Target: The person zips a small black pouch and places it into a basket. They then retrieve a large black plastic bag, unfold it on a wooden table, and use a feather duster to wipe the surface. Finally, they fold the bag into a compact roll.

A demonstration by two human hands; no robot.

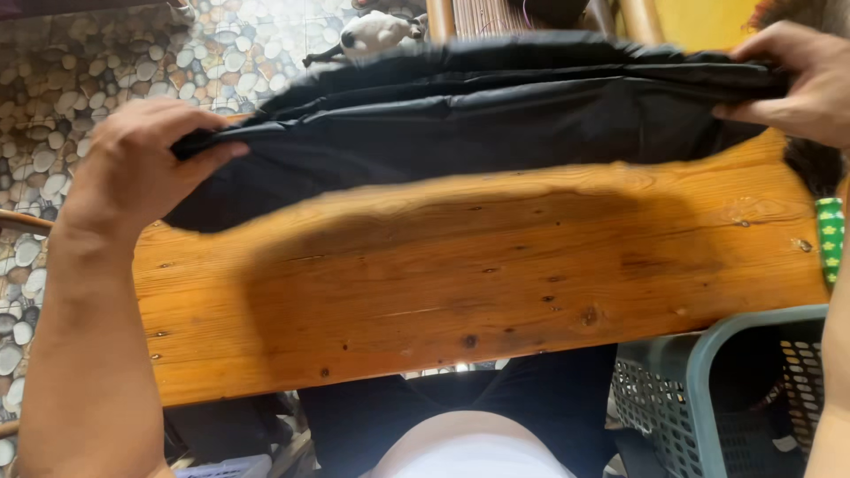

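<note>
1. The left hand (142, 164) is closed on the left end of a black cloth (460, 115); the thumb lies on top of the fabric and the other fingers are under it.
2. The right hand (792, 80) grips the right end of the same cloth, with the fingers curled over the upper edge near the top right corner of the view.
3. The cloth is stretched between the two hands and is folded along its length into a long band with several creases. It is held over the far edge of a wooden table (478, 292), and its dark shadow falls on the boards below it.
4. The lower left corner of the cloth hangs down and seems to touch the table top; I cannot tell this for sure.
5. A grey-green plastic basket (708, 389) with a hole pattern stands at the near right side of the table, beside the person's legs.
6. A green strip with yellow stars (830, 239) shows at the right edge of the table.
7. The floor (80, 62) on the left is covered with round pebbles.
</note>
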